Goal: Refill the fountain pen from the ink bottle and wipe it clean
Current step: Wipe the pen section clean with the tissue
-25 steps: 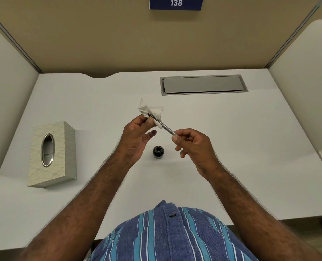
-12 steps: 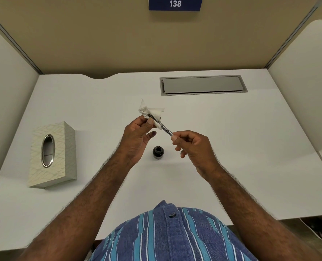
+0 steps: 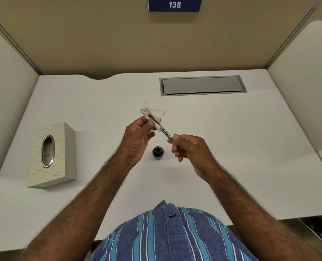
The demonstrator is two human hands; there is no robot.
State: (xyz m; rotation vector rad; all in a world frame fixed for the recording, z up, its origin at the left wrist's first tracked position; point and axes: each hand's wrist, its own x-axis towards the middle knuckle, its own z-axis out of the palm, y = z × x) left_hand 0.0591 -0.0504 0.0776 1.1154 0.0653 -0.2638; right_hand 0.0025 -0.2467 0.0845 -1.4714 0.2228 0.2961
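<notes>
Above ink bottle [image 3: 158, 152]: right hand [image 3: 191, 150] pinches pen [image 3: 165, 131] rear; left hand [image 3: 137, 136] pinches tissue [image 3: 152, 113] w/ nib end inside.

Plain white desk [image 3: 231, 147], white side panels, tan partition far. Navy blue sign [image 3: 175, 4] far centre, white digits "138". Grey metal cable hatch [image 3: 203, 85] far right of centre. Cream rectangular tissue box [image 3: 52, 155] at left: wavy embossed line pattern, silver oval ring around its opening. Small round black ink bottle [image 3: 158, 152] mid-desk, dark inside. Crumpled white tissue [image 3: 152, 112], dark streak on it. Slim silver fountain pen [image 3: 164, 130] with dark markings. Near edge: blue denim shirt [image 3: 175, 234], turquoise and white vertical stripes, dark button.
</notes>
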